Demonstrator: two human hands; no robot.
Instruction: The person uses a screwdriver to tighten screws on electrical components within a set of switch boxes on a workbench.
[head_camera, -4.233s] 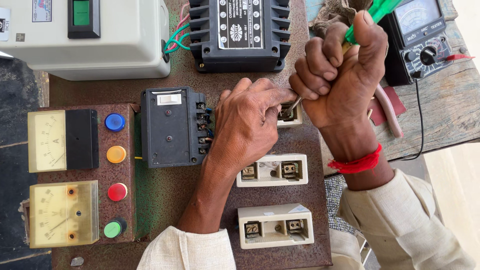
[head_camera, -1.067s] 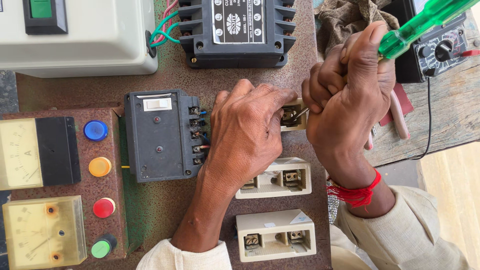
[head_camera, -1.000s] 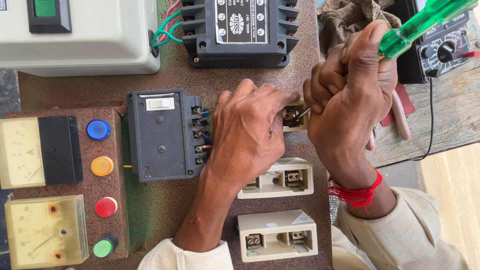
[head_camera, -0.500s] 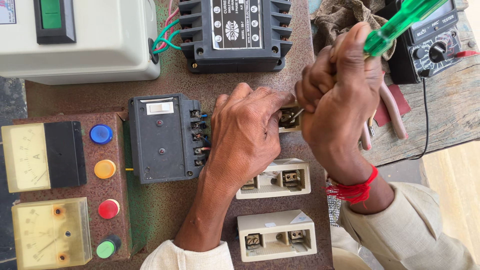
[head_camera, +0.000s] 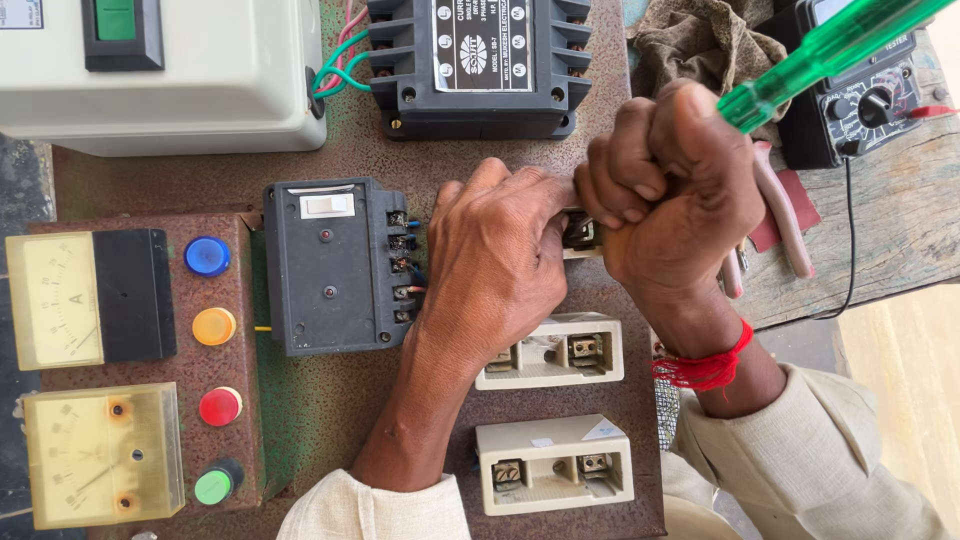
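My right hand (head_camera: 672, 200) is clenched around a green-handled screwdriver (head_camera: 820, 60), whose handle sticks up to the upper right; its tip is hidden behind my fingers, pointing down at a white fuse holder (head_camera: 582, 236). My left hand (head_camera: 500, 265) lies flat over that fuse holder, fingers pressed against it beside the right fist. Most of the holder is covered by both hands. A red thread circles my right wrist.
On the rusty metal panel (head_camera: 330, 410) sit two more white fuse holders (head_camera: 555, 352) (head_camera: 553, 463), a black relay block (head_camera: 330, 268), a black terminal unit (head_camera: 480, 65), a white switch box (head_camera: 160, 70), two analog meters and coloured buttons (head_camera: 212, 325). A multimeter (head_camera: 860, 95), pliers and a rag lie at right.
My right fist and the screwdriver have shifted slightly, the handle tilting between frames. My left hand has stayed on the fuse holder. The view has drifted a little.
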